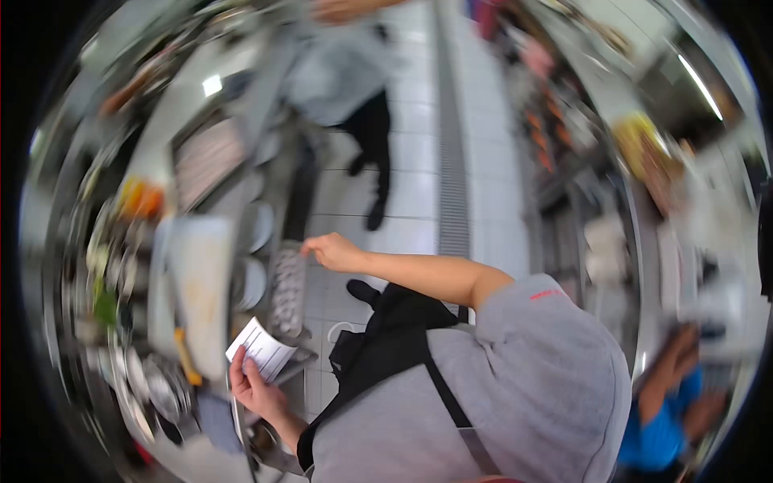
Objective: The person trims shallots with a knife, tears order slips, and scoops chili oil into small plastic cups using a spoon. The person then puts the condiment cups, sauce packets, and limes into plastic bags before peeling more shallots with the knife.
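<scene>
The left hand [256, 394] is clamped on a paper slip [263, 352], thumb on one side and fingers on the other. The slip is held up near the left end of the cutting board [201, 278], with its printed lines up, maybe so they are easy to read.

The right hand [342, 253] is out by a long pan [287, 294] of small round lumps. Its fingers are bent. I cannot tell if the tips are pinched together or if they touch the rim. The pan is on the near side of the board, maybe so it is easy to reach.

White plates [254, 283] sit between the board and the pan. A yellow handle [188, 357] lies by the board's left end. Past its right end, a tray [208, 161] of pale strips is on the table [189, 80]. Another person [338, 76] stands off to the right of the board.
</scene>
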### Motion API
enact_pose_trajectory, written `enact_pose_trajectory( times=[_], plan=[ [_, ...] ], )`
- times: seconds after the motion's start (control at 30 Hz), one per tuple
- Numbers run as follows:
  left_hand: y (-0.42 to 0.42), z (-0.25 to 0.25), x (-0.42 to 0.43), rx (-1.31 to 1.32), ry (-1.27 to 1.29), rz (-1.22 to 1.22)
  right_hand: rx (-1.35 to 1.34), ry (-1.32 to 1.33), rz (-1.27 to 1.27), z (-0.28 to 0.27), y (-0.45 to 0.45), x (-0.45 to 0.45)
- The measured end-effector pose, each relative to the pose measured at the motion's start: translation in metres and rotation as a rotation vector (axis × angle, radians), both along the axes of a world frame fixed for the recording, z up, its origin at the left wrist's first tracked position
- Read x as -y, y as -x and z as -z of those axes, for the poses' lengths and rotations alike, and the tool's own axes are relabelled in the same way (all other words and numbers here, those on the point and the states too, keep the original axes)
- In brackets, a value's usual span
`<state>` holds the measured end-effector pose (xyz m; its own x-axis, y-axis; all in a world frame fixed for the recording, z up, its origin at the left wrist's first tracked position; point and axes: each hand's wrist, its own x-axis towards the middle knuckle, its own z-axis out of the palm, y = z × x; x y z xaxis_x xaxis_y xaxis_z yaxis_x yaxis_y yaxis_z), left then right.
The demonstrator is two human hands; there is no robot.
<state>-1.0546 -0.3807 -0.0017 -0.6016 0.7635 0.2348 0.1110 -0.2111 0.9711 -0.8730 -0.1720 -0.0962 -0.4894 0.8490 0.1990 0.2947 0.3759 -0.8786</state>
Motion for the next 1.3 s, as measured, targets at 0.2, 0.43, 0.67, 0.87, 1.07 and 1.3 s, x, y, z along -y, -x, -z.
enact_pose_trajectory(
  times=[0.2, 0.43, 0.67, 0.87, 1.07, 1.3],
  plan=[
    [-0.102, -0.006, -0.080, 0.126, 0.030, 0.541, 0.139, 0.083, 0.681, 0.046, -0.243, 0.061],
    [-0.268, -0.016, -0.149, 0.017, 0.030, 1.006, -0.450, 0.240, 1.484, 0.056, -0.439, 0.141],
    [-0.499, -0.013, -0.241, 0.034, -0.029, 1.273, -0.262, 0.251, 1.540, 0.036, -0.602, 0.143],
    [-0.620, -0.022, -0.310, 0.160, -0.038, 1.315, 0.004, -0.119, 1.478, -0.070, -0.733, 0.055],
    [-0.710, 0.002, -0.408, 0.130, 0.024, 1.358, 0.678, -0.169, 1.804, -0.154, -0.945, -0.049],
    [-0.859, 0.019, -0.584, 0.200, 0.021, 1.330, 1.094, 0.825, 1.876, -0.098, -1.142, -0.104]
  ],
)
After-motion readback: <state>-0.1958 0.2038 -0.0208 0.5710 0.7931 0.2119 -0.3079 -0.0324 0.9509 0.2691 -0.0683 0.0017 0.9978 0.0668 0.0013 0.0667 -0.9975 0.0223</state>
